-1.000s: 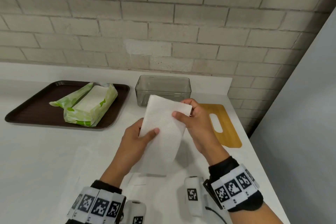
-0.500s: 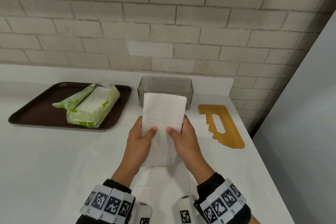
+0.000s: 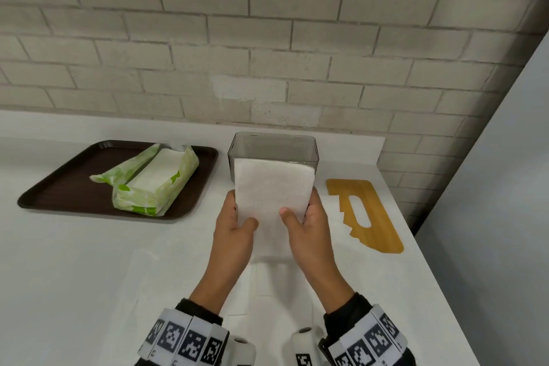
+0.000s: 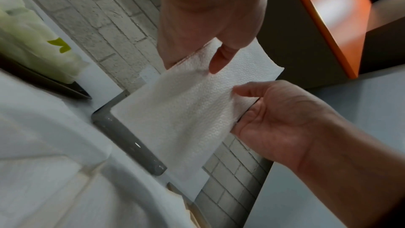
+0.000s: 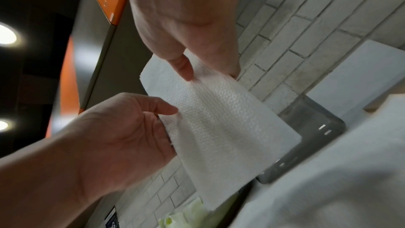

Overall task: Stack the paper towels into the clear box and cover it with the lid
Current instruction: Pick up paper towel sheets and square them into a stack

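A folded white paper towel [image 3: 273,196] [image 4: 186,110] [image 5: 219,119] is held up in front of the clear box [image 3: 273,145]. Its top edge overlaps the box's near wall. My left hand [image 3: 242,217] pinches its left side, thumb on the front. My right hand [image 3: 294,214] pinches the right side the same way. The box interior that shows looks empty. A wooden lid [image 3: 365,214] with a slot lies flat to the right of the box. More towels sit in an opened green-and-white pack [image 3: 154,181].
The pack lies on a dark brown tray [image 3: 59,187] at the left of the white counter. A brick wall runs behind the box. The counter's right edge passes close beside the lid, with a grey panel beyond it.
The towel went from a loose tilted sheet to a squared fold. Both hands shifted to its sides and carried it forward, up to the box.
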The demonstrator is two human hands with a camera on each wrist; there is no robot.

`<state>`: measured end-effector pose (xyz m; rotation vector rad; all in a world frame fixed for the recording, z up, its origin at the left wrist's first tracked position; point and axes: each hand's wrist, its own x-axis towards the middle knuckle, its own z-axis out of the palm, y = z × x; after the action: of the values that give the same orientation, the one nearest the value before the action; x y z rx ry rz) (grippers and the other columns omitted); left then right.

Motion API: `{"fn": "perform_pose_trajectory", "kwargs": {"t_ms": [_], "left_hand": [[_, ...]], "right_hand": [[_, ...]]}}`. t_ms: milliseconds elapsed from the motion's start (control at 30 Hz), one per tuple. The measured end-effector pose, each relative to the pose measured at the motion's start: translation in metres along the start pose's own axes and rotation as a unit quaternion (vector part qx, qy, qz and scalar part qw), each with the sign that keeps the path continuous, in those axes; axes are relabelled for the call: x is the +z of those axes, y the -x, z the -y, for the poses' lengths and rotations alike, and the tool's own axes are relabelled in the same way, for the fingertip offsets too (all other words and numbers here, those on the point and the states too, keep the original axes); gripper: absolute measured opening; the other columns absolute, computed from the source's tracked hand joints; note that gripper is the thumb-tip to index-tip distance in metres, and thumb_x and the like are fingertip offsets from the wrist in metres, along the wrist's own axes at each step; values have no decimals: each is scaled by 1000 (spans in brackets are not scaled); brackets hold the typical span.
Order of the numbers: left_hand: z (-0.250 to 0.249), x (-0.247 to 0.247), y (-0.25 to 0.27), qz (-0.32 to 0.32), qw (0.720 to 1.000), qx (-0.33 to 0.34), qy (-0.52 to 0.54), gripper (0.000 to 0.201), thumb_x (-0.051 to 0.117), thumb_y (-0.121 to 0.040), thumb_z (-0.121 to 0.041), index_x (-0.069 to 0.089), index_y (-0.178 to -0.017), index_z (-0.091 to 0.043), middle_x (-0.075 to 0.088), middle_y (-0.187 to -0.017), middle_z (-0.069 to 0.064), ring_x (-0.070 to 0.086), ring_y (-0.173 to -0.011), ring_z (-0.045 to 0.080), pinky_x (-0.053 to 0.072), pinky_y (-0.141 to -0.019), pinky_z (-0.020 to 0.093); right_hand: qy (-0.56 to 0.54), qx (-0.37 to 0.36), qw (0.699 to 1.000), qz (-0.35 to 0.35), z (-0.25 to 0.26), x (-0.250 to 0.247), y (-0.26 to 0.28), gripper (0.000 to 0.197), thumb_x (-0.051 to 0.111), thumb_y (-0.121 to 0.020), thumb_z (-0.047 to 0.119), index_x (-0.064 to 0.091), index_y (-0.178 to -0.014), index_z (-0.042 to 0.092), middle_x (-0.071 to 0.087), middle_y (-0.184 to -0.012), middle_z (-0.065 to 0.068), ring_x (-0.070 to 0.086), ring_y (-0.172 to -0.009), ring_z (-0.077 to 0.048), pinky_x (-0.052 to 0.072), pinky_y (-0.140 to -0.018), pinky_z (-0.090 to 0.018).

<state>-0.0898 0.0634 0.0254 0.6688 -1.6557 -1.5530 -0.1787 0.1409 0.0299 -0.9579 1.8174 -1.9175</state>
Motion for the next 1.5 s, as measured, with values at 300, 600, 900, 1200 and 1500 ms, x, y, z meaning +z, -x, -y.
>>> {"fn": "perform_pose_trajectory", "kwargs": {"t_ms": [300, 600, 900, 1200, 1500], "left_hand": [[8, 6, -1, -8, 998, -32, -47, 46, 41, -87, 11, 47, -116, -23, 60, -109, -5, 59, -103, 12, 48, -70, 16], [13, 7, 4, 2, 998, -35, -58, 40, 43, -91, 6, 49, -113, -27, 59, -106, -11, 58, -103, 11, 46, -70, 13], [26, 6, -1, -4, 997, -73, -23, 34, 60, -90, -9, 53, -119, -25, 65, -113, -2, 63, -103, 17, 52, -82, 27], [7, -43, -18, -71, 985, -89, 125, 26, 66, -81, -3, 61, -99, -21, 66, -108, 4, 62, -97, 20, 51, -85, 35], [12, -58, -22, -51, 997, -53, -12, 31, 53, -87, 8, 59, -84, -23, 62, -86, -2, 56, -83, 13, 43, -75, 22]], "right_hand": [[41, 44, 998, -1, -12, 2, -5, 37, 49, -91, 4, 43, -114, 32, 56, -109, 8, 54, -101, -7, 45, -76, -9], [86, 79, 993, 3, -23, -2, -2, 37, 51, -91, 6, 45, -120, 27, 53, -107, 9, 54, -102, -10, 42, -73, -11], [96, 136, 986, 28, -35, -3, 0, 39, 61, -82, 1, 50, -107, 29, 60, -97, 6, 59, -94, -13, 47, -66, -14], [303, 130, 908, 257, -4, -45, 0, 24, 70, -77, 8, 64, -97, 20, 65, -97, 4, 61, -91, -13, 45, -67, -13], [28, 72, 997, -24, -6, -44, -14, 22, 58, -86, -2, 59, -85, 20, 64, -79, 3, 58, -74, -11, 45, -65, -14]]}}
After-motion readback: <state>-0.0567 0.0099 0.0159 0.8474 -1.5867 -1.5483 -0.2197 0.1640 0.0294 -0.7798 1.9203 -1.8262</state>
